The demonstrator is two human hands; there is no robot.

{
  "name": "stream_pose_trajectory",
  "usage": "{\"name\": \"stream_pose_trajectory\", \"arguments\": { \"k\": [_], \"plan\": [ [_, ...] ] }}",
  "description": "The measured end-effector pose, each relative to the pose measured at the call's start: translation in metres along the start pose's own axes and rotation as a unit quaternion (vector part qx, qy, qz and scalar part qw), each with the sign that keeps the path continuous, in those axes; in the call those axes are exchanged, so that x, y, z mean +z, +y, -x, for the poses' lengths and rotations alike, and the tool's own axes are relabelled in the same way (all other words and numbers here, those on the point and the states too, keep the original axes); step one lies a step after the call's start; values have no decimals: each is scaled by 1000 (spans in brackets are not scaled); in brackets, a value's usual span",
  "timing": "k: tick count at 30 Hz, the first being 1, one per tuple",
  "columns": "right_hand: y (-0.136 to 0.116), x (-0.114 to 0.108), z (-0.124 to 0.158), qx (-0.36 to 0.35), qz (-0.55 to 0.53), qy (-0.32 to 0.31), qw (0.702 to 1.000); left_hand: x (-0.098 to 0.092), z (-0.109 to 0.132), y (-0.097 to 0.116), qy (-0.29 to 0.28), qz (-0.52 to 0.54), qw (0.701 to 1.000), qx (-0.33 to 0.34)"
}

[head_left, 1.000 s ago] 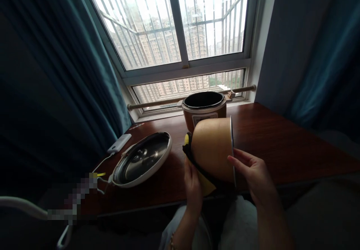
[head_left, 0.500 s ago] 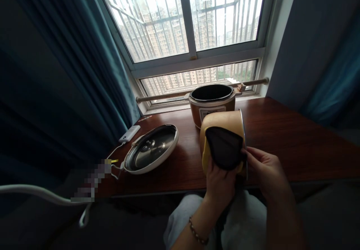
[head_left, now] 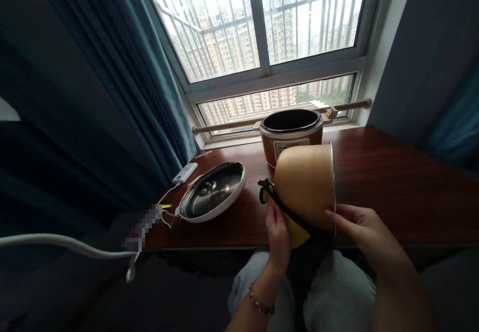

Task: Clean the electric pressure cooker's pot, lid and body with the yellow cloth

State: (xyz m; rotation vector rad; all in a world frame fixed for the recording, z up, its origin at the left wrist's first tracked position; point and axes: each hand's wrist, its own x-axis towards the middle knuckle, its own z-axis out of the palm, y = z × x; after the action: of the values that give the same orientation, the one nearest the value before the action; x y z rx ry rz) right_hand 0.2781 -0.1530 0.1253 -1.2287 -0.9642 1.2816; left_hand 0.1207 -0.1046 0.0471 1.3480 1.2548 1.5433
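A golden inner pot [head_left: 305,180] lies on its side above the front of the table, its rim facing right. My right hand [head_left: 354,220] is closed on the rim, thumb on the outer wall. Against the pot's lower left, my left hand [head_left: 279,232] grips a yellow and black cloth [head_left: 297,232], with a black loop at its upper end. Behind the pot stands the cooker body [head_left: 267,145], upright with a dark open top. To the left rests the round cooker lid [head_left: 215,192], its metal inner side up.
A white power bank [head_left: 184,173] with a cable lies at the table's left edge. A white cord [head_left: 67,242] hangs at the lower left, near a blurred patch. The wooden table [head_left: 381,182] extends right. Behind are a window and blue curtain [head_left: 149,73].
The cloth has turned and moved down and left from the pot's side, baring more of its wall. My left hand has shifted left with it. The whole view has moved slightly.
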Motion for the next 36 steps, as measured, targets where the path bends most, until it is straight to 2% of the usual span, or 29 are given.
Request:
{"name": "stream_pose_trajectory", "arguments": {
  "k": [2, 3, 7, 9, 10, 12, 14, 16, 18, 20, 22, 24, 25, 26, 29, 31, 33, 34, 36],
  "plan": [
    [0, -1, 0, -9, 1, -7, 1000, 2, 8, -2, -6, -110, 989, 95],
    [0, -2, 1, -10, 4, -14, 1000, 3, 12, -2, -30, -168, 974, 146],
    [1, -5, 2, -30, 16, -25, 999, 5, 23, 1, -162, -307, 875, 338],
    [3, -6, 1, -38, 13, -5, 999, 4, 24, 1, -180, -324, 850, 373],
    [4, -6, 0, -38, 12, 10, 999, 4, 23, 1, -176, -322, 856, 365],
    [7, -6, -3, -34, 9, 48, 998, 3, 19, -2, -137, -289, 898, 302],
    [9, -4, -5, -36, 3, 95, 995, 3, 15, -3, -68, -219, 953, 200],
    [10, -3, -5, -43, -5, 127, 991, 4, 10, -3, -9, -129, 987, 97],
    [9, -4, -3, -40, -8, 121, 992, 5, 8, -1, 4, -44, 999, 20],
    [7, -5, -1, -28, -12, 98, 995, 5, 9, -1, -1, 6, 1000, -16],
    [7, -6, 0, -21, -18, 87, 996, 4, 13, -5, 0, -15, 1000, 3],
    [8, -6, -1, -23, -21, 91, 995, 4, 20, -11, -10, -96, 993, 72],
    [8, -6, -1, -27, -20, 92, 995, 4, 23, -13, -35, -144, 981, 123],
    [8, -6, -2, -31, -18, 92, 995, 4, 26, -15, -75, -190, 962, 179],
    [10, -6, -3, -37, -15, 86, 996, 8, 33, -16, -203, -276, 876, 340],
    [11, -6, -4, -37, -17, 87, 995, 9, 33, -14, -224, -297, 844, 387],
    [13, -7, -5, -41, -23, 101, 994, 9, 31, -14, -206, -301, 852, 376],
    [14, -7, -6, -44, -28, 109, 993, 8, 28, -14, -188, -295, 869, 351],
    [15, -7, -6, -46, -37, 116, 992, 5, 22, -15, -130, -249, 922, 267]
  ]
}}
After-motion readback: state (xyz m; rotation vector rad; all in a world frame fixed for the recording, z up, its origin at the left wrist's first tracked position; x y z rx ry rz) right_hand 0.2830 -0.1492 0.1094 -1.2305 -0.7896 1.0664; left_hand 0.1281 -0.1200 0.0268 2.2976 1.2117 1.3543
